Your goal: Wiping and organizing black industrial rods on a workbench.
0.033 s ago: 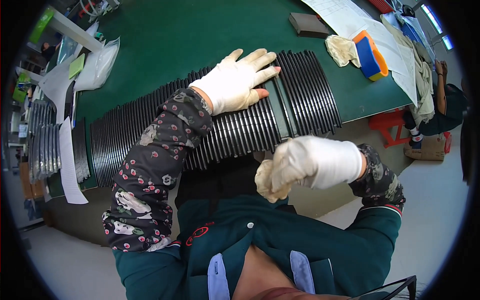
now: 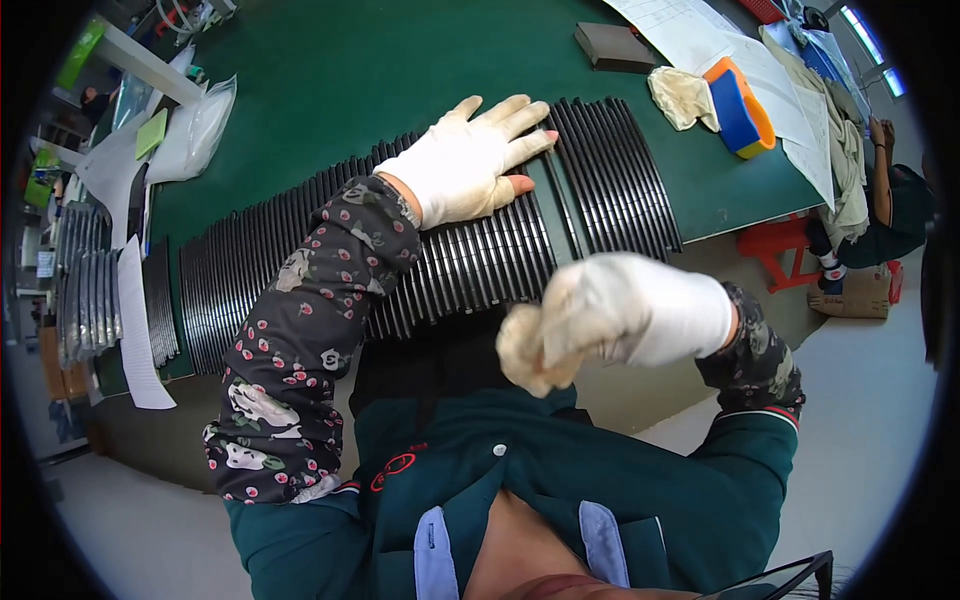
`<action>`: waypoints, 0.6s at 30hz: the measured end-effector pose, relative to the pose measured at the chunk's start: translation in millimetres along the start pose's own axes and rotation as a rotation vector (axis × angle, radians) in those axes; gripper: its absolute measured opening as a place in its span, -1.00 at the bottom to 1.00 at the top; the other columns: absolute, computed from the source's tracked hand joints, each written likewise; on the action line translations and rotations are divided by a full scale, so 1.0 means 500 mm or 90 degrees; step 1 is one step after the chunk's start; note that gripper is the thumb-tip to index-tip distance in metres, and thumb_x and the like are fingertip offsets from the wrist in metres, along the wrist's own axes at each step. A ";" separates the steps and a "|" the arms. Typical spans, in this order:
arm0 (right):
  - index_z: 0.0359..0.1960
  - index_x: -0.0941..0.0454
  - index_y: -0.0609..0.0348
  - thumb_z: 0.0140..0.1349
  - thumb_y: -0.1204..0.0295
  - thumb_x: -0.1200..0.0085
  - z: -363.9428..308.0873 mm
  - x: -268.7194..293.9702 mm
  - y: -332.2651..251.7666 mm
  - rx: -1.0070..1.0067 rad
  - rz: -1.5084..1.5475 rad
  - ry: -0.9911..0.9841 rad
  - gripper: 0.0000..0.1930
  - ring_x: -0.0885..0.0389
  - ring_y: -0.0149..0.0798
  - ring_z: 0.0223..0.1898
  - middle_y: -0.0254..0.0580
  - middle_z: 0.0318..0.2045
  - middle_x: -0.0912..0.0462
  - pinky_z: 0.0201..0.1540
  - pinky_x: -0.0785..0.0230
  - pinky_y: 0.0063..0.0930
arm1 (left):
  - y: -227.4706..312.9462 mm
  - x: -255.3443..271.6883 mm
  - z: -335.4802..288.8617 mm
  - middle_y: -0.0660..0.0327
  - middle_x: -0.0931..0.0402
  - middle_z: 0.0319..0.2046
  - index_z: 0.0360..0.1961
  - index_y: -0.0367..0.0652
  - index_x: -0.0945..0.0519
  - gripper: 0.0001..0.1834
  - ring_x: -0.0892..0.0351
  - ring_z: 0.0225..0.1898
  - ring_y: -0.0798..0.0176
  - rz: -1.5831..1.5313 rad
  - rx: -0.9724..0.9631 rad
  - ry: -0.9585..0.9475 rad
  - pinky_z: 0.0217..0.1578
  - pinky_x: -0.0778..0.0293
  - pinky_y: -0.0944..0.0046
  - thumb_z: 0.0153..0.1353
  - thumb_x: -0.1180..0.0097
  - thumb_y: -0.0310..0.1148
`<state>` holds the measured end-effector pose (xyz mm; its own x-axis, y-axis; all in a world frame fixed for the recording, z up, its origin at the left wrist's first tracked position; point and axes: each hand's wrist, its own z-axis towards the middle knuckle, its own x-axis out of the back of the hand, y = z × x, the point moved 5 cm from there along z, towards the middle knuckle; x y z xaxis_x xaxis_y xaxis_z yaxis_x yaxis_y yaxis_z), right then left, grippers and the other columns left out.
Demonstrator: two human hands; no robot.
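A long row of thin black rods (image 2: pixel 470 262) lies side by side along the near part of the green table. My left hand (image 2: pixel 466 160), in a white glove with the tips of the thumb and a finger bare, rests flat on the row with its fingers spread. Just right of it one rod (image 2: pixel 566 205) lies apart in a gap, before a further group of rods (image 2: pixel 615 175). Over the table's near edge my right hand (image 2: pixel 625 310), also white-gloved, is closed round a crumpled cream cloth (image 2: pixel 530 355). The right hand covers the near end of the single rod.
At the right on the table (image 2: pixel 330 80) are another cream cloth (image 2: pixel 683 98), a blue and orange holder (image 2: pixel 741 110), a dark box (image 2: pixel 615 48) and papers (image 2: pixel 680 35). Plastic bags (image 2: pixel 198 130) and bundled rods (image 2: pixel 88 280) are at the left. A person (image 2: pixel 890 215) sits at the far right.
My right hand has risen slightly, and the cloth in it has shifted a little left and up. My left hand stays nearly in place on the rods.
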<state>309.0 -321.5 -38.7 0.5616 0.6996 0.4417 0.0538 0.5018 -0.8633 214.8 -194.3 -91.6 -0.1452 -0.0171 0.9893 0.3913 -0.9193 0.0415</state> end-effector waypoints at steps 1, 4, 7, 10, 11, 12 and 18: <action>-0.31 -0.61 0.16 -0.05 0.61 -0.17 0.002 0.023 -0.004 0.015 -0.067 0.118 -0.79 -0.59 -0.12 -0.30 -0.18 -0.41 -0.64 -0.27 -0.48 -0.34 | -0.004 0.002 0.001 0.08 -0.06 0.38 0.32 -0.05 -0.24 -0.39 -0.01 0.41 0.04 0.007 0.003 -0.011 0.35 -0.01 -0.09 0.26 -0.04 -0.19; -0.39 -0.61 0.11 -0.01 0.59 -0.13 -0.011 -0.019 0.060 0.059 0.040 0.024 -0.87 -0.60 -0.16 -0.25 -0.25 -0.36 -0.64 -0.23 -0.46 -0.33 | 0.014 -0.004 0.019 0.07 -0.04 0.39 0.32 -0.05 -0.23 -0.39 0.01 0.42 0.01 -0.008 -0.012 -0.020 0.36 0.01 -0.10 0.26 -0.03 -0.21; -0.43 -0.59 0.14 0.01 0.59 -0.13 -0.062 -0.028 -0.011 -0.024 0.076 -0.092 -0.91 -0.61 -0.19 -0.30 -0.30 -0.39 -0.65 -0.28 -0.46 -0.32 | 0.030 0.012 0.037 0.05 -0.03 0.39 0.30 -0.08 -0.25 -0.41 0.03 0.43 0.00 -0.017 -0.013 -0.025 0.36 0.02 -0.11 0.26 -0.02 -0.21; -0.35 -0.62 0.12 -0.04 0.58 -0.21 -0.131 0.090 -0.078 0.009 -0.101 0.143 -0.83 -0.60 -0.13 -0.30 -0.27 -0.38 -0.67 -0.26 -0.48 -0.34 | 0.044 0.022 0.064 0.02 -0.03 0.39 0.23 -0.20 -0.29 -0.43 0.05 0.43 -0.04 -0.067 -0.008 -0.066 0.36 0.08 -0.16 0.22 -0.07 -0.24; -0.31 -0.63 0.13 -0.02 0.57 -0.22 -0.169 0.129 -0.085 -0.015 -0.123 0.225 -0.81 -0.61 -0.12 -0.28 -0.28 -0.34 -0.69 -0.23 -0.48 -0.36 | 0.049 0.023 0.072 0.01 -0.03 0.39 0.20 -0.22 -0.30 -0.43 0.05 0.43 -0.05 -0.068 -0.004 -0.081 0.36 0.10 -0.18 0.18 -0.12 -0.29; -0.30 -0.63 0.14 -0.01 0.54 -0.24 -0.205 0.158 -0.089 -0.029 -0.135 0.298 -0.81 -0.61 -0.13 -0.25 -0.28 -0.34 -0.69 -0.20 -0.48 -0.37 | 0.053 0.037 0.078 0.01 -0.03 0.39 0.18 -0.23 -0.32 -0.44 0.04 0.42 -0.05 -0.048 -0.016 -0.047 0.36 0.10 -0.18 0.17 -0.13 -0.29; -0.17 -0.55 0.39 0.03 0.77 -0.06 -0.282 0.214 -0.092 -0.151 -0.006 0.610 -0.72 -0.61 -0.35 -0.18 -0.13 -0.20 -0.63 -0.12 -0.49 -0.57 | 0.155 0.053 0.220 0.02 -0.07 0.37 0.26 -0.14 -0.29 -0.37 0.02 0.42 -0.05 -0.108 -0.129 0.049 0.36 0.11 -0.19 0.20 -0.11 -0.17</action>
<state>482.9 -341.6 13.8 0.9858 -0.0641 0.1550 0.1674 0.3167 -0.9336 341.3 -222.9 -46.9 -0.2641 0.1208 0.9569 0.1671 -0.9714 0.1688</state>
